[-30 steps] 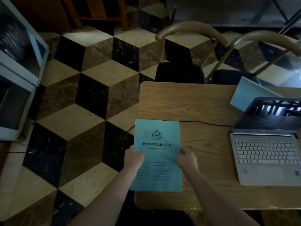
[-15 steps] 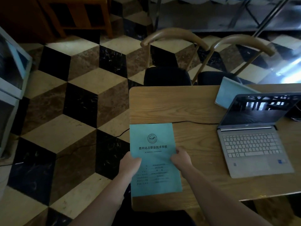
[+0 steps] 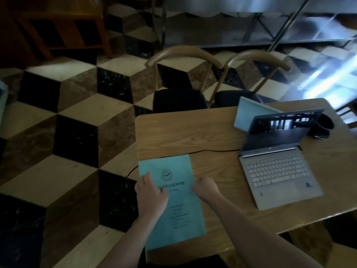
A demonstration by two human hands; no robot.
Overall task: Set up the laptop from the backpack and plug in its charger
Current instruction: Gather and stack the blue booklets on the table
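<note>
A silver laptop [image 3: 278,171] stands open on the right half of the wooden table [image 3: 173,132], its screen dark. A black cable [image 3: 212,150] runs from the laptop's left side across the table and drops over the left edge to the floor. A blue booklet [image 3: 179,219] lies flat near the table's left front corner. My left hand [image 3: 152,196] rests palm down on it with fingers spread. My right hand [image 3: 206,188] grips its right edge with curled fingers. No backpack is in view.
A second blue booklet [image 3: 245,115] leans behind the laptop's lid, and a dark round object [image 3: 322,124] sits right of the screen. Two black-seated chairs [image 3: 179,99] [image 3: 231,97] stand at the table's far side. The floor is patterned tile.
The booklet went from being held up in both hands to lying flat on the table. My left hand slid up onto its cover. The view swung right.
</note>
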